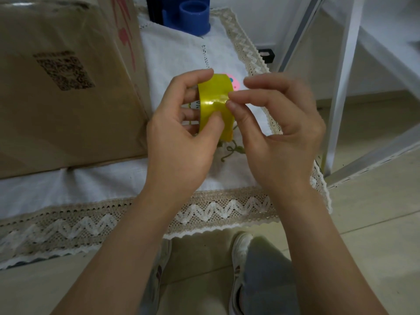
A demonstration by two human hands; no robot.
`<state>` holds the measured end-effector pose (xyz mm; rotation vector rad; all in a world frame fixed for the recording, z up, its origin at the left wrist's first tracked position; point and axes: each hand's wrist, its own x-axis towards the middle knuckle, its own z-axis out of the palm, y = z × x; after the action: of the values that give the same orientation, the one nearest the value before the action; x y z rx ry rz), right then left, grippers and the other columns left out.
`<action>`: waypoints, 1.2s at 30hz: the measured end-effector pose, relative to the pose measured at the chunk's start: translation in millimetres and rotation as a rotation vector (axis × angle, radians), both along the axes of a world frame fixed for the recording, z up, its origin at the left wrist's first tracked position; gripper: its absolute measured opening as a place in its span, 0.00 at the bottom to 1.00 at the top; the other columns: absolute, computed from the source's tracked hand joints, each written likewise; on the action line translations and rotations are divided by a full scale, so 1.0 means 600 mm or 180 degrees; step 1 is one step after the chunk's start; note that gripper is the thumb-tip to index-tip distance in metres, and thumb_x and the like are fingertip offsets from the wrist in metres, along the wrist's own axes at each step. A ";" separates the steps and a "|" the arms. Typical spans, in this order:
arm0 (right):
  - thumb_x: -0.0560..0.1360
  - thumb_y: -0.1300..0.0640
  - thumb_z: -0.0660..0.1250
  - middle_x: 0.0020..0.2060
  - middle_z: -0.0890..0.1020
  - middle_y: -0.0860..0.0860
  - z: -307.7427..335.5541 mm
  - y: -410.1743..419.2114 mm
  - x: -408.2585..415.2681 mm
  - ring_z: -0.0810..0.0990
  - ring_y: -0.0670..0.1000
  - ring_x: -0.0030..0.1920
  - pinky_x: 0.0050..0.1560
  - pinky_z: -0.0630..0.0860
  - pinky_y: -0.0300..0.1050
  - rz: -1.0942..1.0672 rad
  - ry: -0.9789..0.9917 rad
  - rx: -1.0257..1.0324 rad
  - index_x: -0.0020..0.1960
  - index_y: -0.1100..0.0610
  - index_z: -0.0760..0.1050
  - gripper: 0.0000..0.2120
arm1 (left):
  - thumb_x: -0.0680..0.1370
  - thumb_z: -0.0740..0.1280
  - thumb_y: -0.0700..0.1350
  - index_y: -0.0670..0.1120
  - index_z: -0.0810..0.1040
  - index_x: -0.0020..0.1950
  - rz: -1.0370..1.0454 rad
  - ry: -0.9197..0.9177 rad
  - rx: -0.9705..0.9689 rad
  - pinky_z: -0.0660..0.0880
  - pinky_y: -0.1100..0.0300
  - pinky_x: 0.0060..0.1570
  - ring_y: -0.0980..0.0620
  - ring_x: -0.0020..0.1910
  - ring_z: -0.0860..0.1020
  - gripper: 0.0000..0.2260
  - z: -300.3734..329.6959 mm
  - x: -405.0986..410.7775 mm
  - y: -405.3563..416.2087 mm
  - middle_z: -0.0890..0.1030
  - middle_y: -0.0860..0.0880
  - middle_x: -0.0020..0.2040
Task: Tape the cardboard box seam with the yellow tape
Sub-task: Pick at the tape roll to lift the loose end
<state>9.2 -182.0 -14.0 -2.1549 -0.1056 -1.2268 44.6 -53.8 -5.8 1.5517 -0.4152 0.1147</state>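
The cardboard box [63, 87] is cut off at the left edge; its printed code is blurred.

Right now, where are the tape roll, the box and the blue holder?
tape roll [213, 94]: head view, outer yellow band facing the camera.
box [68, 105]: head view, cardboard face below the printed code.
blue holder [194, 17]: head view, front of the round cup.

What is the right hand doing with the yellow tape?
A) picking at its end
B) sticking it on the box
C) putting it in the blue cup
A: the right hand pinches at a lifted bit on the tape, which the left hand holds beside the box.
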 end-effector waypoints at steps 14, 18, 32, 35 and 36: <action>0.78 0.65 0.71 0.46 0.81 0.47 -0.001 0.001 -0.002 0.80 0.48 0.50 0.51 0.78 0.49 -0.0002 0.0134 0.0055 0.50 0.62 0.82 0.02 | 0.75 0.70 0.30 0.46 0.72 0.65 -0.0175 -0.0011 -0.0059 0.76 0.68 0.38 0.60 0.41 0.80 0.22 0.002 -0.002 0.000 0.82 0.51 0.53; 0.77 0.65 0.71 0.52 0.81 0.56 0.000 0.001 -0.002 0.80 0.53 0.56 0.55 0.78 0.52 -0.0017 0.0234 0.0349 0.49 0.61 0.82 0.02 | 0.74 0.70 0.30 0.44 0.71 0.66 -0.0256 -0.0039 -0.0003 0.75 0.69 0.38 0.59 0.41 0.80 0.23 0.003 -0.002 0.001 0.82 0.50 0.52; 0.77 0.61 0.72 0.52 0.81 0.47 0.018 0.010 -0.002 0.80 0.42 0.46 0.43 0.78 0.36 0.0389 0.1040 0.2006 0.54 0.48 0.76 0.11 | 0.73 0.72 0.30 0.44 0.69 0.67 -0.0182 -0.0148 0.0170 0.77 0.66 0.49 0.54 0.43 0.80 0.26 0.000 -0.003 0.001 0.83 0.53 0.49; 0.77 0.62 0.72 0.44 0.80 0.45 0.028 0.005 -0.003 0.78 0.41 0.38 0.33 0.73 0.29 0.0592 0.1444 0.2654 0.60 0.55 0.77 0.13 | 0.72 0.73 0.30 0.45 0.69 0.67 -0.0106 -0.0157 0.0193 0.78 0.64 0.52 0.57 0.44 0.80 0.27 -0.001 -0.003 0.002 0.82 0.56 0.47; 0.77 0.63 0.71 0.40 0.80 0.45 0.031 0.003 -0.003 0.78 0.39 0.34 0.31 0.72 0.28 0.0708 0.1584 0.2836 0.60 0.57 0.78 0.12 | 0.72 0.73 0.29 0.45 0.69 0.67 -0.0090 -0.0161 0.0206 0.78 0.63 0.53 0.57 0.45 0.80 0.27 -0.002 -0.002 0.003 0.82 0.55 0.47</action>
<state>7.2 -180.0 4.8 -1.5232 0.3440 -0.4311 43.2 -52.1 -6.8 1.6085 -0.4848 0.1197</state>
